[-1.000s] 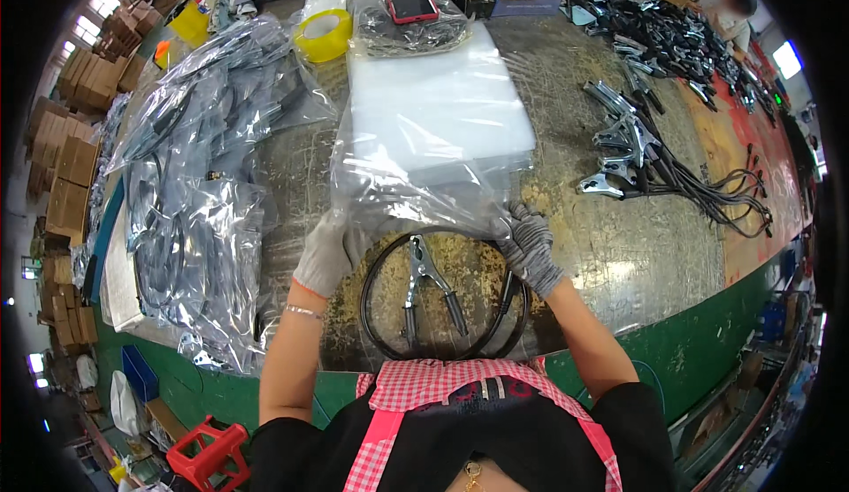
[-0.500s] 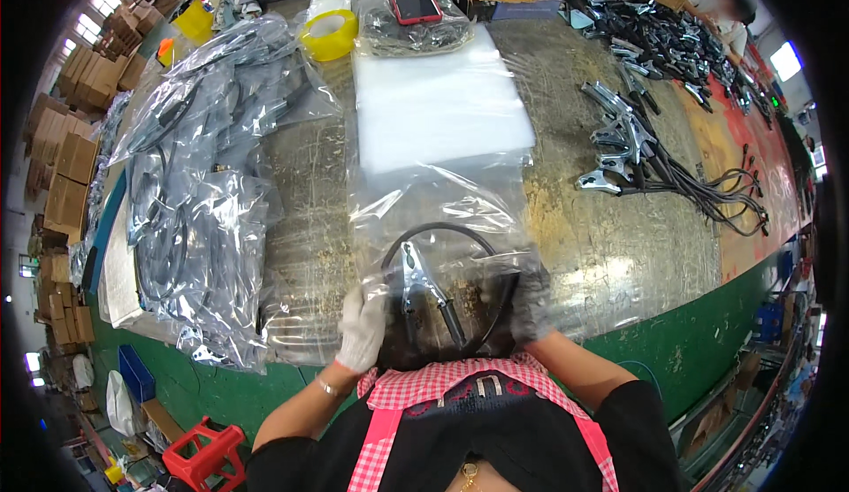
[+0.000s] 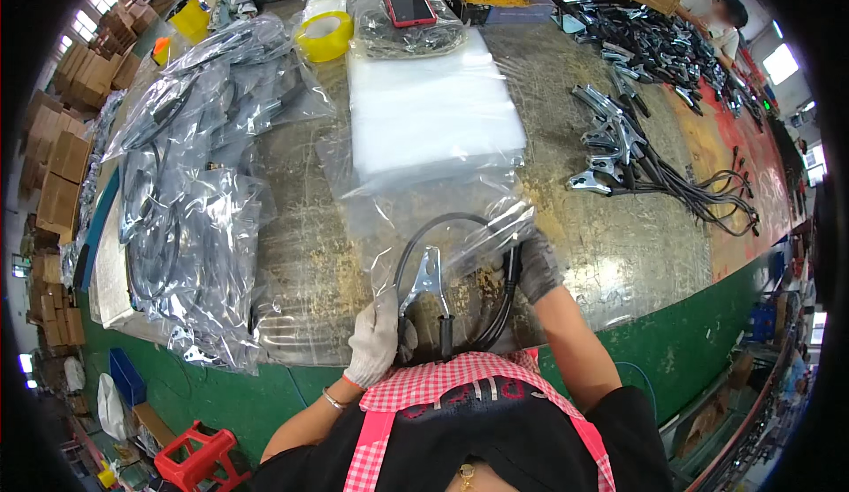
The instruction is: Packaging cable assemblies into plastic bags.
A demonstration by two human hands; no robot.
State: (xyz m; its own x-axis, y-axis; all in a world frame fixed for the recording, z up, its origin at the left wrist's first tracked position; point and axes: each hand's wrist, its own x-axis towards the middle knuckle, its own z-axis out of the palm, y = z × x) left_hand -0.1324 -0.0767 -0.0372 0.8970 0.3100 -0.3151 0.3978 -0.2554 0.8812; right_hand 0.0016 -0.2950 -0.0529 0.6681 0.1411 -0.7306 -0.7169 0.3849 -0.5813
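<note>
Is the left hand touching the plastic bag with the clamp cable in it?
Touching. The head view shows the gloved left hand gripping the lower left edge of the clear bag, with no gap between them.

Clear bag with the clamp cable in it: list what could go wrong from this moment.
1. The clear bag is thin film and the metal clamp inside has pointed jaws; it might pierce the plastic.
2. The left hand and right hand hold the bag at the table edge, close to the body; a slip could drop it to the floor.
3. The coiled black cable presses against the film and may spring out of the opening.
</note>
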